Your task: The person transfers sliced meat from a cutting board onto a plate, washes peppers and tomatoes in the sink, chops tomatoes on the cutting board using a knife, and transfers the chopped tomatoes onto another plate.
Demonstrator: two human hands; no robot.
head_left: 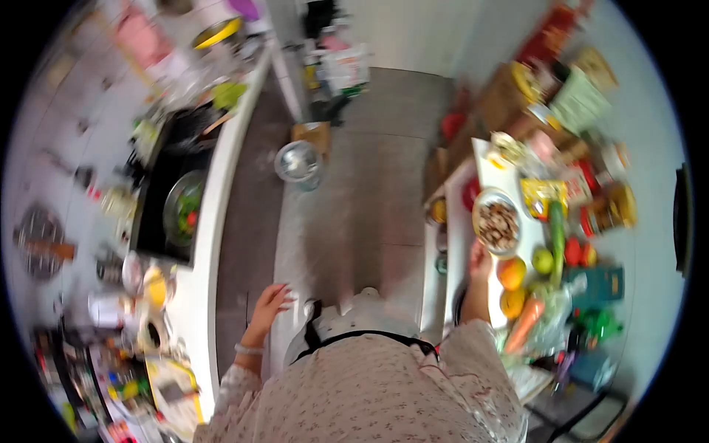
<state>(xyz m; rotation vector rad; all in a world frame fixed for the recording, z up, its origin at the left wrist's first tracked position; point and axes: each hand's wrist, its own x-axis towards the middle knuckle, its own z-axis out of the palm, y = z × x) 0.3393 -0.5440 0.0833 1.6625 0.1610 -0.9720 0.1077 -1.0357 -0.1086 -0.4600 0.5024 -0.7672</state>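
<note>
My right hand (480, 261) is at the near left rim of a white bowl (481, 240) over the shelf top on the right; its fingers seem closed on the rim, though blur softens them. Brown chopped pieces (498, 224), perhaps mushrooms, fill the bowl. Two orange fruits (511, 273) lie just below it, close to my right wrist. My left hand (273, 301) hangs over the floor beside the left counter, holding nothing, its fingers loosely apart.
Along the left counter (235, 148) sits a black sink (166, 221) with a basin of greens (186, 210). A carrot (526, 325), a cucumber (556, 236) and jars (609, 210) crowd the right shelf. A clear bin (299, 164) stands on the floor ahead.
</note>
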